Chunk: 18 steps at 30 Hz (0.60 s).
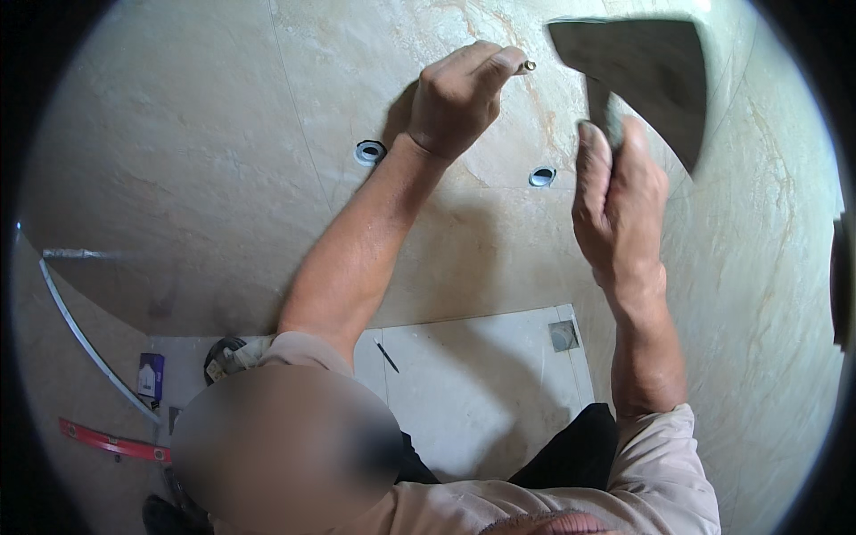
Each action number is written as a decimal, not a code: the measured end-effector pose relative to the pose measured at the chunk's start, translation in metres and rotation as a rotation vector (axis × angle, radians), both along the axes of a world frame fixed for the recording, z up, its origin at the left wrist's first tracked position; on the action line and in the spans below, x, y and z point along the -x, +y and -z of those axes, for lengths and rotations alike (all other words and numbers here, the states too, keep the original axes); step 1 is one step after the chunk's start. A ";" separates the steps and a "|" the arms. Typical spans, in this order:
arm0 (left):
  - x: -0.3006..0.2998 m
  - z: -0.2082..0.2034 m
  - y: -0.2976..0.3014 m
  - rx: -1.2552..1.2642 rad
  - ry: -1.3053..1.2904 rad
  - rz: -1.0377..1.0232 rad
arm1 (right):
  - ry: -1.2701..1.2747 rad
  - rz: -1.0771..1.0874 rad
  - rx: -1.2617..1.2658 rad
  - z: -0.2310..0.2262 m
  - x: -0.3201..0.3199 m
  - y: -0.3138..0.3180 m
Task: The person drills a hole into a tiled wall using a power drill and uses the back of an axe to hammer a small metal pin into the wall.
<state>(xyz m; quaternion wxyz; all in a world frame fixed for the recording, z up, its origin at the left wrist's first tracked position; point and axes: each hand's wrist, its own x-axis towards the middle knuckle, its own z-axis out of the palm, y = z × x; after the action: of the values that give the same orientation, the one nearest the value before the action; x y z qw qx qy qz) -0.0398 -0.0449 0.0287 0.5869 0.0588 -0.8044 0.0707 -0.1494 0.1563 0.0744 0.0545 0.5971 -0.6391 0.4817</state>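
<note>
My left hand (456, 100) is closed around a small rod with a round, brass-coloured end (530, 65). The rod's end sticks out past the thumb and forefinger, close to the tiled wall (499, 241). Most of the rod is hidden in the fist. To the right, my right hand (624, 201) grips the handle of a trowel (655, 76) with a broad, dark metal blade. The blade is raised, its left corner a little right of the rod's end. Below the hands, two round pipe openings (542, 176) with pale rims show in the wall.
A square drain (563, 335) is set in the pale floor, and a black pen (387, 357) lies there. At the left are a red spirit level (114, 440), a purple box (151, 376) and a long, thin pale strip (89, 337). A blurred patch covers the lower left.
</note>
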 end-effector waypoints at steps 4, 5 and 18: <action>-0.002 -0.001 -0.002 0.021 -0.029 -0.016 | 0.070 0.029 -0.102 0.012 0.002 -0.008; -0.003 0.000 -0.004 0.010 -0.046 -0.015 | -0.012 0.023 -0.142 0.012 0.000 -0.007; -0.021 0.016 -0.018 -0.559 0.088 0.112 | -0.464 -0.207 0.019 0.010 -0.006 0.024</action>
<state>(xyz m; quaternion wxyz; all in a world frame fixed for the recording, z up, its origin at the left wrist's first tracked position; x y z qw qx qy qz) -0.0192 -0.0633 0.0126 0.5853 0.1766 -0.7685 -0.1888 -0.1436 0.1805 0.0642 -0.1378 0.5323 -0.5652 0.6150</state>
